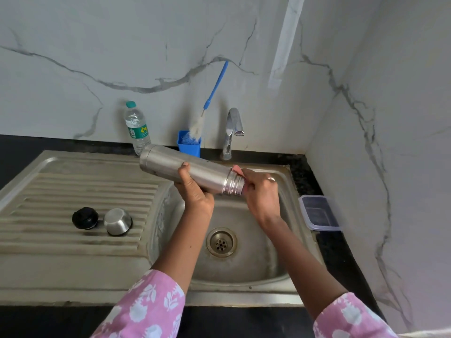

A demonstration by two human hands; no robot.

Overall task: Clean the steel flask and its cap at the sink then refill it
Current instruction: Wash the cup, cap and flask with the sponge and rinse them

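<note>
White marble with grey veins backs a steel sink set in a black counter (307, 167), and a second marble wall closes in on the right.

I see the steel flask (170, 164) held nearly level over the basin (244, 272), base up-left, threaded open mouth to the right. The left hand (195, 191) cradles the body from below, thumb curled over the top. The right hand (262, 193) has its fingers curled at the mouth, pinching a pink pad (236, 169) against the rim. I cannot see inside the flask.

On the ribbed draining board (73, 186) to the left, the steel cup cap (118, 222) lies tilted just beside the black stopper (85, 218), not touching.

Behind the flask, a blue holder (189, 148) holds a bottle brush (214, 91), handle leaning on the wall. A clear water bottle (136, 128) stands left of it; its level is unclear. The tap (231, 132) curves over the basin's back edge, near the flask's mouth. A clear plastic box (318, 213) sits on the counter against the right wall; I cannot make out its contents. Below the hands the basin drops to the drain (221, 242).
</note>
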